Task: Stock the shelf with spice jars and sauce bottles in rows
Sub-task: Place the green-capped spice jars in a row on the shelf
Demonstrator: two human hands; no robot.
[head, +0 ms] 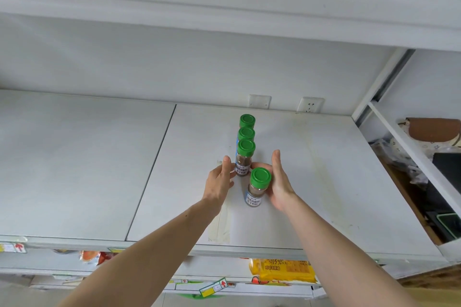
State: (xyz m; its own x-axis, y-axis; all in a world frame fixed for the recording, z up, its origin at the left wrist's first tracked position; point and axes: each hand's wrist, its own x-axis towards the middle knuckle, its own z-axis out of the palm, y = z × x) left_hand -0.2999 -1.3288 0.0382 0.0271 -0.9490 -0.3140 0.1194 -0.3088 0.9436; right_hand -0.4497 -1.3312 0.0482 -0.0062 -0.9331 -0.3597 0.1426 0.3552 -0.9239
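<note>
Spice jars w/ green screw caps, clear glass, brown powder: three in a file mid white shelf, running toward back edge. Fourth jar nearest front edge, offset right. Right hand fingers straight, touching fourth jar. Left hand relaxed, fingertips at third jar; grip: cannot tell.

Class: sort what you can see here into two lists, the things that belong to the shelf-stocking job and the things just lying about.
Job:
four green-capped spice jars, three in a row, the fourth in front
shelf
left hand
right hand

Lying about:
wall sockets
yellow packet below
tape
brown bag
</note>
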